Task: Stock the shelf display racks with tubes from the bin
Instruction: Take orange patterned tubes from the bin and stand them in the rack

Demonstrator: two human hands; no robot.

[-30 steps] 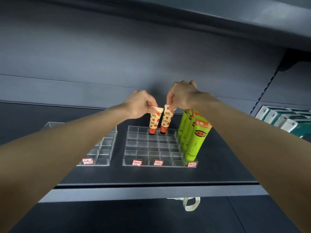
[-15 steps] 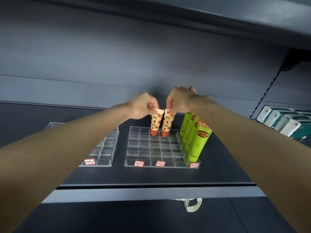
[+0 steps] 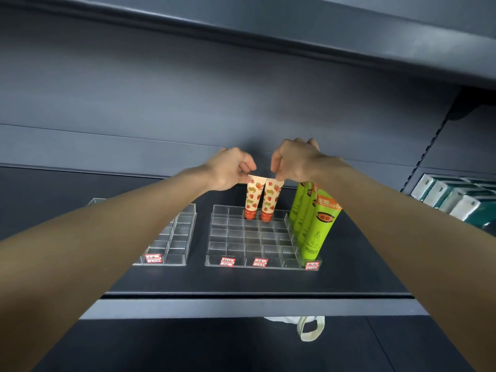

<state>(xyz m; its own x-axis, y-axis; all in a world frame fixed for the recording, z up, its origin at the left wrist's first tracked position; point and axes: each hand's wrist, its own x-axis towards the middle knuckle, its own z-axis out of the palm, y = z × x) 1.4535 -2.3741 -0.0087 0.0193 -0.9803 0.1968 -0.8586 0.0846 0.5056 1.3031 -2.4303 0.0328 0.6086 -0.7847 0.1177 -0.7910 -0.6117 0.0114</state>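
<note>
Left hand and right hand each pinch a strawberry tube, upright in the rack back row; the front cells are free.

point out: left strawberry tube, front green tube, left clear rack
left strawberry tube (image 3: 252, 196), head view, mid body
front green tube (image 3: 319, 232), head view, printed face
left clear rack (image 3: 177, 237), head view, divider grid
</note>
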